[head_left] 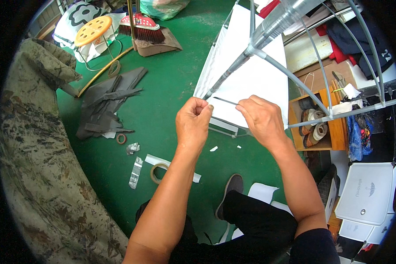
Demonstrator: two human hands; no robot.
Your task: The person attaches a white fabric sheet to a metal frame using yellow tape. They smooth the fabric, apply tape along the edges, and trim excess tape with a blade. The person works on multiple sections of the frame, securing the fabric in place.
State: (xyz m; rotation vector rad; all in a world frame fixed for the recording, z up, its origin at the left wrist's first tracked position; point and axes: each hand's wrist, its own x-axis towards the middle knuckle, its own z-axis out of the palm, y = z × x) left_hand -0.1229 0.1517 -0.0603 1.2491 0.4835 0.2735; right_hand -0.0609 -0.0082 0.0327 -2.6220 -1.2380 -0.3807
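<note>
Thin strip (pixel 225 100) stretched between hands, left hand (pixel 192 122) and right hand (pixel 263 119) pinching its ends

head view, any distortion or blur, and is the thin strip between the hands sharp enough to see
Head view: strong fisheye bending, so the grey frame tubes curve and a black rim rings the picture; light is even and soft, without harsh shadows; the left hand, right hand and the thin dark strip between them are sharp; edges soften slightly.

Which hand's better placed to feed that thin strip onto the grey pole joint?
Left, probably. The left hand pinches the thin strip at the end right beside the grey pole. The right hand holds the far end, further from the pole.
</note>
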